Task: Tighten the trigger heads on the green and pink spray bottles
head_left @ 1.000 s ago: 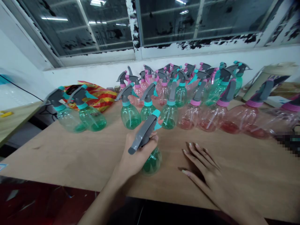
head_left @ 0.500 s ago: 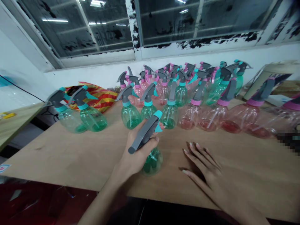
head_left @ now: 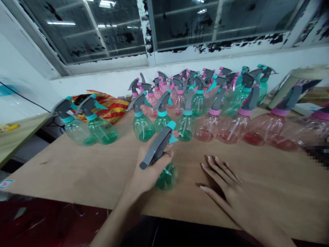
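My left hand [head_left: 150, 168] is wrapped round the neck of a green spray bottle [head_left: 167, 178], just under its grey and teal spray head. Some green liquid shows low in this bottle, near the front of the table. To the right, my right hand [head_left: 227, 187] lies on the tabletop with fingers stretched out and holds nothing. Just beyond the left hand stand green spray bottles [head_left: 143, 128] with teal collars. Pink spray bottles [head_left: 208, 128] continue that row to the right.
Two green bottles [head_left: 102, 132] stand at the left, before a red and yellow striped bag [head_left: 110, 109]. More pink and green bottles crowd the back by the wall. A beige container [head_left: 288, 89] is at the back right. The wooden table [head_left: 64, 175] ends at a front edge.
My left hand and the green spray bottle have shifted very slightly to the left. My right hand stays in place.
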